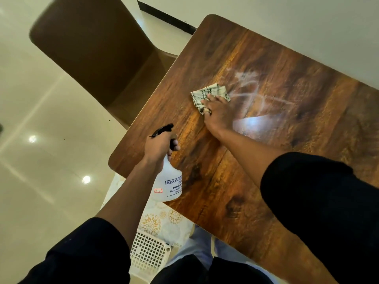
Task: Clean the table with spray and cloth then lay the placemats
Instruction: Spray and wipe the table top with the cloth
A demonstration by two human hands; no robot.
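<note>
— From the head camera, what does each hand have?

— The left hand (159,145) is wrapped round the neck of a translucent white spray bottle (169,181), fingers curled by the black trigger head. The bottle hangs tilted over the near left edge of the wooden table (266,181), its printed label facing up.

— And the other one?

— The right hand (218,113) lies flat, fingers spread, pressing on a folded checked cloth (209,94). The cloth sits under the fingertips and pokes out beyond them toward the far left side of the table top. There is a dark ring on one finger.

— How far apart are the two?

— Well apart: the cloth is out mid-table, the bottle back near the table's left corner, closer to the body.

— Anything on the wood?

— Pale wet streaks (252,89) just to the right of the cloth, and a bright patch beside the wrist that may be liquid or only a light reflection; I cannot tell which.

— Around the table?

— A brown chair (98,52) stands at the far left. Below the table edge near the legs, a white lattice basket (147,253) and what appears to be a placemat with gold floral pattern (162,220).
</note>
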